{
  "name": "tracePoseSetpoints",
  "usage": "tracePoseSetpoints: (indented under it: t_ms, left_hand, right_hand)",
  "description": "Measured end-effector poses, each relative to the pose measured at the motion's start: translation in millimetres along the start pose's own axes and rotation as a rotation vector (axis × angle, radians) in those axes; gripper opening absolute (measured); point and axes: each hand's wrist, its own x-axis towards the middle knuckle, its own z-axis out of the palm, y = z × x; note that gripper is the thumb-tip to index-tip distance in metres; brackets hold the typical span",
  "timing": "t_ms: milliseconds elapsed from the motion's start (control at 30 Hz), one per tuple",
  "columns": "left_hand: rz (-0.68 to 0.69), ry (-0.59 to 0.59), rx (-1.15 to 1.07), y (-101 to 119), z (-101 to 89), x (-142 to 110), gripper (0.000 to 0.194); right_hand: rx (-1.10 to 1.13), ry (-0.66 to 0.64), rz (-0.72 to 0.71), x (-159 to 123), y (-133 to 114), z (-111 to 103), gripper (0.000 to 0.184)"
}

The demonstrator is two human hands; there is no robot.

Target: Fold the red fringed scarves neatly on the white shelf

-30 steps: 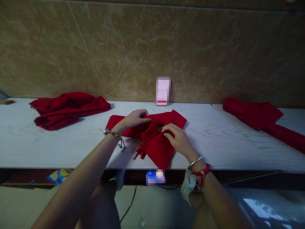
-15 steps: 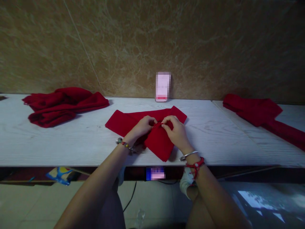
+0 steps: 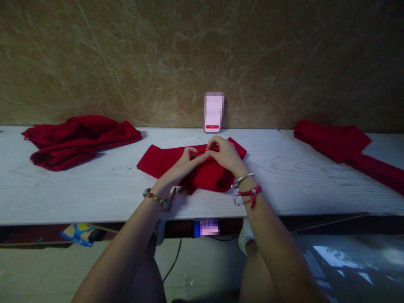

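Observation:
A folded red scarf (image 3: pixel 203 174) lies on the white wood-grain table in front of me, a short fringe showing at its near edge. My right hand (image 3: pixel 224 152) pinches a small fold of it between thumb and fingertips near the middle. Beside it, my left hand (image 3: pixel 188 162) has curled fingers on the cloth, and its thumb reaches to the right fingertips. Both hands seem closed on the same raised edge, though the fingers partly hide it. The scarf's near right end is rolled under my right wrist.
A crumpled red fringed scarf (image 3: pixel 82 141) lies at the left, and another red cloth (image 3: pixel 334 143) trails off at the right. A phone (image 3: pixel 213 112) leans on the marbled wall (image 3: pixel 176 59). Below the table edge (image 3: pixel 284 206) are a blue-and-yellow packet (image 3: pixel 78 234) and a blurred screen (image 3: pixel 206 227).
The scarf's flap that hung toward me as a point is now folded back over the rest. Both hands have moved slightly away from me, the right one pulling the edge upward.

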Motion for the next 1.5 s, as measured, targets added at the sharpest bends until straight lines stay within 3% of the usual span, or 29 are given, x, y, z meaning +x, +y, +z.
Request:
tracePoseSetpoints:
  t_ms: [100,200,333,467,600,733,833,933,1100,1300,1500]
  left_hand:
    - [-0.009,0.056,0.082,-1,1.2,-1,0.049]
    - [-0.097,0.101,0.053,-2,-1.1,2,0.040]
    - [-0.185,0.111,-0.008,-4,-8.5,8,0.031]
    - [-0.218,0.105,-0.037,-5,-10.4,11,0.017]
    - [-0.232,0.121,-0.054,-4,-7.3,10,0.015]
    - [-0.244,0.114,-0.045,-2,-4.7,8,0.018]
    - [-0.261,0.137,-0.064,0,-3.4,6,0.019]
    - [-0.247,0.162,-0.118,3,-1.9,4,0.017]
    - [-0.150,0.203,-0.176,10,0.4,0,0.018]
    - [-0.154,0.147,-0.270,15,-1.3,-6,0.019]
    - [-0.167,0.098,-0.046,7,1.7,-6,0.011]
  right_hand:
    - [0.038,0.028,0.058,4,5,5,0.023]
    - [0.034,0.152,0.108,-2,10,0,0.020]
    - [-0.108,0.306,0.166,-26,12,-24,0.014]
    - [-0.296,0.094,0.262,-50,10,-39,0.010]
    - [-0.389,-0.133,0.236,-61,9,-24,0.003]
    - [-0.502,-0.157,0.184,-60,9,3,0.024]
    - [-0.539,-0.115,0.209,-58,7,14,0.028]
    - [-0.461,-0.070,0.262,-54,3,13,0.022]
    - [-0.188,0.038,0.357,-51,-2,-6,0.019]
    - [0.426,0.313,0.479,-53,8,-31,0.015]
    - [0.622,0.364,0.474,-53,9,-40,0.016]
